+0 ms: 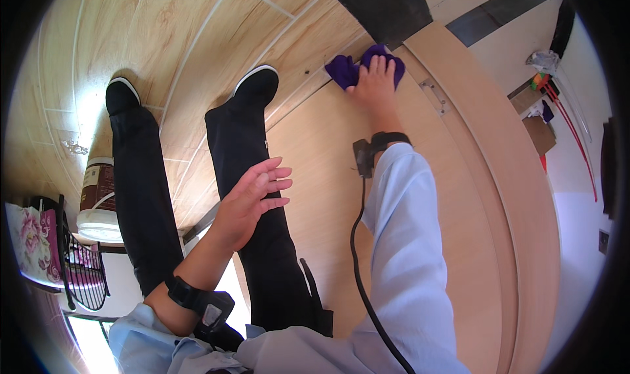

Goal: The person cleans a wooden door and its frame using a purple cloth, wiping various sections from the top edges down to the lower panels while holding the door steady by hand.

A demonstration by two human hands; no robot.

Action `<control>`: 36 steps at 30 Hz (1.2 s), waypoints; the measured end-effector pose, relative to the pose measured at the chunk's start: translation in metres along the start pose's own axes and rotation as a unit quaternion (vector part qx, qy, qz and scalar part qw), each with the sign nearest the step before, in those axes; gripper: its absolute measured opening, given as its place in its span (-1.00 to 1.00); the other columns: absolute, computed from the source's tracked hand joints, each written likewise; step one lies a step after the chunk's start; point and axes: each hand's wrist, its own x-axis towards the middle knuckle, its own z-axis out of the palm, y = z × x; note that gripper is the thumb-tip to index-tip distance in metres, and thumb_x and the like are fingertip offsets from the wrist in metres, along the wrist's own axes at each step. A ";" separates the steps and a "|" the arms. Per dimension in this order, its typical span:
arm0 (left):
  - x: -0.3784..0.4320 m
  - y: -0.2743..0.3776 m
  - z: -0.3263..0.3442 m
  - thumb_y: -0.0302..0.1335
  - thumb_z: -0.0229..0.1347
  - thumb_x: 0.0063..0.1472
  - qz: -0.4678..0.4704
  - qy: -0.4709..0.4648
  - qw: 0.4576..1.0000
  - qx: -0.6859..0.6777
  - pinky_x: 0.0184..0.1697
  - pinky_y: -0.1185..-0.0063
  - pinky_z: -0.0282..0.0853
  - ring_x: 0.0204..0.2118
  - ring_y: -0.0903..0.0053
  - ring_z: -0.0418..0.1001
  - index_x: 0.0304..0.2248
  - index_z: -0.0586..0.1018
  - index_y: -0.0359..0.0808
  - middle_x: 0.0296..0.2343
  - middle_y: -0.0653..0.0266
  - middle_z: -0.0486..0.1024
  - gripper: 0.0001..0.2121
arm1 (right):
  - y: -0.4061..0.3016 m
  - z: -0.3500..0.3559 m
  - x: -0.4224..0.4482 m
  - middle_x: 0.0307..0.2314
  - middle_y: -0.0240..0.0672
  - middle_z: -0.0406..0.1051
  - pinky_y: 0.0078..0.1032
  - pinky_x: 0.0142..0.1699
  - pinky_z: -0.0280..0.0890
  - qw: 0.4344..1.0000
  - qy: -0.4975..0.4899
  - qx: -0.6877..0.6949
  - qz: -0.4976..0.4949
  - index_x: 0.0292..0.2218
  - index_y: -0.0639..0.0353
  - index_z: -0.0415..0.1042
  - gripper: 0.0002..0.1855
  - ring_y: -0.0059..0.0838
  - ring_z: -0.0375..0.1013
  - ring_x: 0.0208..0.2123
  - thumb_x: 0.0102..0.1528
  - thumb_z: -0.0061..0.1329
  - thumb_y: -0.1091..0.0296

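Observation:
My right hand (376, 86) presses flat on a bunched purple cloth (344, 72) at the bottom corner of a light wooden door panel (339, 142), close to the tiled floor. The cloth shows on both sides of the fingers. My left hand (258, 192) hangs in the air in front of my leg, fingers apart, with nothing in it. Each wrist wears a black strap with a small device; a black cable runs from the right one.
A metal plate (435, 97) is set in the panel's edge strip. Beside my leg on the wood-look floor (162, 34) stands a white and brown bucket (100, 197). A black wire rack (86, 270) is at the left. Red rods (573, 138) lean at the right.

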 end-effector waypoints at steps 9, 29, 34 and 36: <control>0.009 0.003 0.004 -0.24 -0.19 0.24 0.017 0.003 1.000 -0.008 -0.03 0.47 0.17 -0.06 0.47 0.24 0.02 0.20 -0.30 -0.09 0.19 0.27 -0.58 | -0.171 0.063 -0.091 -0.37 -0.34 0.41 -0.27 -0.12 0.14 0.935 -0.168 0.250 -0.189 -0.40 -0.05 0.46 -0.82 -0.35 0.38 -0.26 -0.07 -0.16 0.29; 0.015 0.000 0.010 -0.24 -0.21 0.24 0.023 0.048 0.999 -0.003 -0.07 0.49 0.22 -0.09 0.47 0.28 0.02 0.17 -0.32 -0.13 0.18 0.30 -0.57 | -0.045 -0.007 -0.010 -0.39 -0.16 0.43 -0.34 -0.19 0.30 0.930 -0.264 0.236 -0.094 -0.34 0.11 0.42 -0.75 -0.17 0.40 -0.28 -0.14 -0.07 0.34; 0.009 0.000 -0.001 -0.23 -0.21 0.24 0.037 0.070 0.997 -0.013 -0.10 0.49 0.25 -0.11 0.46 0.30 0.01 0.19 -0.31 -0.14 0.19 0.31 -0.57 | -0.023 -0.086 -0.004 -0.39 -0.20 0.41 -0.33 -0.24 0.31 0.966 -0.035 0.255 -0.020 -0.33 0.10 0.40 -0.75 -0.19 0.41 -0.31 -0.14 -0.13 0.43; 0.008 -0.001 0.003 -0.26 -0.20 0.24 0.038 0.070 0.997 -0.018 -0.09 0.50 0.24 -0.12 0.47 0.30 0.01 0.20 -0.32 -0.14 0.18 0.31 -0.59 | 0.025 -0.086 0.017 -0.38 -0.22 0.40 -0.34 -0.23 0.29 0.965 0.113 0.226 0.065 -0.36 0.10 0.39 -0.78 -0.19 0.40 -0.30 -0.15 -0.12 0.42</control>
